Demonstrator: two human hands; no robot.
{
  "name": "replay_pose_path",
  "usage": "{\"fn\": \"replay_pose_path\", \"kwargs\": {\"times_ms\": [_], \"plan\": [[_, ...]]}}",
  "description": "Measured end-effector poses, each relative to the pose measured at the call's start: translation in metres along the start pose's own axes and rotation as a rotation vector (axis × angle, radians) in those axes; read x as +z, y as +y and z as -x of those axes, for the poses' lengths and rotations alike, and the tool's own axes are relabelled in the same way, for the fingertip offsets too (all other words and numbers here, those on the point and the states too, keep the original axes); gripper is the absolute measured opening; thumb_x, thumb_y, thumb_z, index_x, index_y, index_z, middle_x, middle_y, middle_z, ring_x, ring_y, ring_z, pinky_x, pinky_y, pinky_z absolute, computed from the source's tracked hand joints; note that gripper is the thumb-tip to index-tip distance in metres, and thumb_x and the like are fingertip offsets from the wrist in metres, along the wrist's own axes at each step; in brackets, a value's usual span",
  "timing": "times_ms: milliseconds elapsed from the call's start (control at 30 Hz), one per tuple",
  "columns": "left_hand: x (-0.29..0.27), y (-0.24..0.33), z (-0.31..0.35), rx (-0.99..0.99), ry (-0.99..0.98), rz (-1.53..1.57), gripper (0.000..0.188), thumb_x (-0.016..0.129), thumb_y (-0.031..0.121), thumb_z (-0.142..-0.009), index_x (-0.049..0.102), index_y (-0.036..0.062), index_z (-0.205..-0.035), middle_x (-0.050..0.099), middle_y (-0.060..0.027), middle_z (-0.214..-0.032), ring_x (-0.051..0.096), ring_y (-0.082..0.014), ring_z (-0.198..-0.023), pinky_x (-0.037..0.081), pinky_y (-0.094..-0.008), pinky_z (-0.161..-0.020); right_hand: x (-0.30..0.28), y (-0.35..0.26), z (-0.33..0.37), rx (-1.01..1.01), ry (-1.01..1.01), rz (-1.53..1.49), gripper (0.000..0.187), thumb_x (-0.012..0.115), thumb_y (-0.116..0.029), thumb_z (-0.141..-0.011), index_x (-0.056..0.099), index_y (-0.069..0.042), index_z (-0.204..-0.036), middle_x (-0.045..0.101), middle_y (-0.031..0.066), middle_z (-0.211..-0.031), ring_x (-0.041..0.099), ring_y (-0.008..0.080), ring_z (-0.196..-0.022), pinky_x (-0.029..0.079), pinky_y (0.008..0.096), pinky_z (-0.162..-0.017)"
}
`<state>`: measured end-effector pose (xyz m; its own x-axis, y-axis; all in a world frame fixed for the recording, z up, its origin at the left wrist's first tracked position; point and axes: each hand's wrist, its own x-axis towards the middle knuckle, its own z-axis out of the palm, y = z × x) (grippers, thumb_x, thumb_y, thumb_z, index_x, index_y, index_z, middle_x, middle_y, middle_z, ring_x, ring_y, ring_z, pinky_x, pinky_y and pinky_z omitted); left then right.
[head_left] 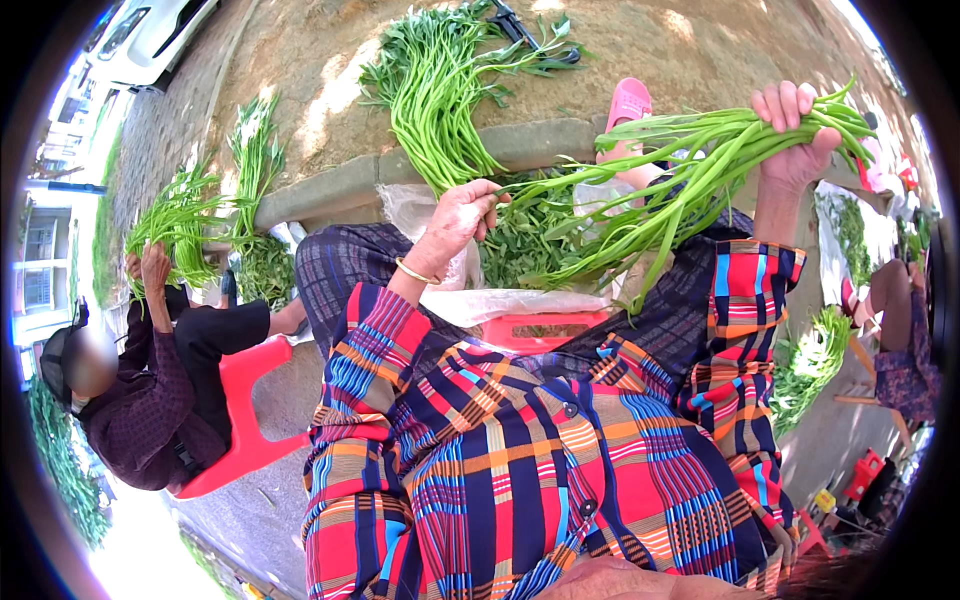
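My right hand (pixel 795 135), fingers closed, grips green stems (pixel 690 160), presumably steadying the bunch stretched between both hands. My left hand (pixel 462 220) pinches its tip, likely isolating it, near loose leaves (pixel 530 240).

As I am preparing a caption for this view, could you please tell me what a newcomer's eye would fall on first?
Probably the brightly checked shirt filling the lower middle, then the long bunch of green stems held up by the right hand at upper right. The red stool under the seated co-worker at left also stands out.
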<state>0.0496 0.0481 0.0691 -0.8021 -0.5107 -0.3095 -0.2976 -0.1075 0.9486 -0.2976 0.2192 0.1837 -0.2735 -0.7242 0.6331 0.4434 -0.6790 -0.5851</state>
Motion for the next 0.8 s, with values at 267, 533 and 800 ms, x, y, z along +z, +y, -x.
{"fn": "replay_pose_path", "kwargs": {"times_ms": [267, 533, 800], "plan": [[0.003, 0.002, -0.001, 0.061, 0.013, -0.127, 0.021, 0.039, 0.002, -0.074, 0.060, 0.0025, -0.076, 0.047, 0.0027, -0.055, 0.039, -0.0047, -0.047, 0.031, -0.0191, -0.044, 0.000, -0.001, 0.000, 0.014, 0.000, 0.000, 0.043, 0.071, -0.043, -0.066, 0.052, -0.008, -0.083, 0.043, -0.0026, -0.068, 0.038, 0.0099, -0.062, 0.030, 0.0257, -0.062], [0.021, -0.008, -0.004, 0.142, 0.107, -0.373, 0.014, 0.039, -0.004, -0.065, 0.051, 0.0019, -0.060, 0.040, 0.0015, -0.051, 0.037, -0.0063, -0.050, 0.029, -0.0227, -0.046, 0.004, 0.003, -0.005, 0.028, -0.024, -0.033, 0.044, 0.071, -0.043, -0.066, 0.052, -0.008, -0.082, 0.043, -0.0026, -0.068, 0.039, 0.0099, -0.062, 0.030, 0.0256, -0.063], [0.023, -0.014, -0.006, -0.024, -0.046, 0.060, 0.016, 0.038, -0.002, -0.070, 0.051, 0.0046, -0.064, 0.049, -0.0001, -0.058, 0.046, -0.0079, -0.051, 0.039, -0.0216, -0.049, 0.004, 0.004, -0.005, 0.026, -0.020, -0.034, 0.045, 0.071, -0.044, -0.066, 0.051, -0.008, -0.082, 0.042, -0.0027, -0.067, 0.039, 0.0101, -0.063, 0.031, 0.0257, -0.063]]}}
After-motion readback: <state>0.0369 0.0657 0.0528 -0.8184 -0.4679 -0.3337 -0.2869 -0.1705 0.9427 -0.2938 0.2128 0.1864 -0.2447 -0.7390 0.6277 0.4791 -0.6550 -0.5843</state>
